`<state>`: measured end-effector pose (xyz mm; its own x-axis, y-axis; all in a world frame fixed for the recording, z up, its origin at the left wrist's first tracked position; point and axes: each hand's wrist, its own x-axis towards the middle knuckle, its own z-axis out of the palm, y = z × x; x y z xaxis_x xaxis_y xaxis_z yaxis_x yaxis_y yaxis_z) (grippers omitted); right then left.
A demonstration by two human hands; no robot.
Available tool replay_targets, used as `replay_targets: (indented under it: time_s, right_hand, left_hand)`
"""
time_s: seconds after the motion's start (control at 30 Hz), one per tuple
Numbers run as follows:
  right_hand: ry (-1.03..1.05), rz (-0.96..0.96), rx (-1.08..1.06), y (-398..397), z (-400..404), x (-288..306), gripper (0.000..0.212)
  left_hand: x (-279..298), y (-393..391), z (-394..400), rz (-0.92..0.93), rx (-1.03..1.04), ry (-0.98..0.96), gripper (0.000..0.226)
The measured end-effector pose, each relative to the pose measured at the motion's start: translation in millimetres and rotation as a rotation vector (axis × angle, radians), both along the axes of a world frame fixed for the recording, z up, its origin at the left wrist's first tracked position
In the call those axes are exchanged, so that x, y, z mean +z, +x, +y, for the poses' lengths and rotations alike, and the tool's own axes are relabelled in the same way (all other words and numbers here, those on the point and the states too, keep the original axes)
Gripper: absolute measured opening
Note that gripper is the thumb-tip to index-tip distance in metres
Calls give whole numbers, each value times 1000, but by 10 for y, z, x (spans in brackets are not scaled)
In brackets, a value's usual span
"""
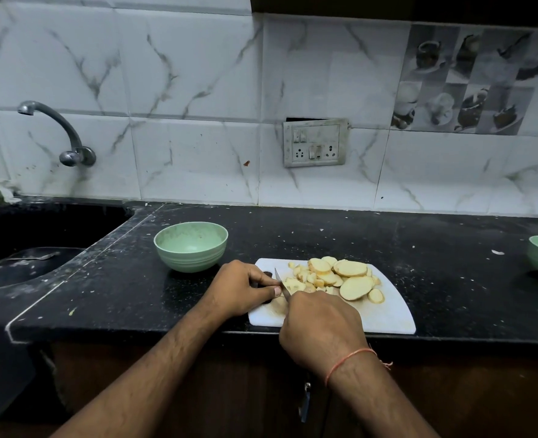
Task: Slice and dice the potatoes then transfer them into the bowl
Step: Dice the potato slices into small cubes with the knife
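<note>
Hiding its handle, the right hand (pixel 321 330) clamps the knife (pixel 281 284); left hand (pixel 241 287) pinches something unclear.

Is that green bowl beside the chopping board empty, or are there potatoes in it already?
Empty: the green bowl shows only its bare inside; all potato pieces lie on the chopping board.
</note>
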<state>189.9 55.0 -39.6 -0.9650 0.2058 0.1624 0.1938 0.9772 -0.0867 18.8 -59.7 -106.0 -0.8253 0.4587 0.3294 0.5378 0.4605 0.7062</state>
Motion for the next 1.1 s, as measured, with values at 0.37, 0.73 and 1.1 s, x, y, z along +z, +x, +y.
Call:
replay_targets:
  time_s: [0.37, 0.73, 1.1]
  right_hand:
    - [49, 7, -12, 62, 2, 14, 29]
    - [107, -58, 11, -34, -102, -11, 34]
    - [123, -115, 96, 114, -17, -33, 33]
  left_hand:
    - [-7, -11, 4, -29, 29, 5, 15]
    - [2, 1, 3, -24, 37, 2, 14]
    - [-4, 48, 31, -22, 69, 7, 12]
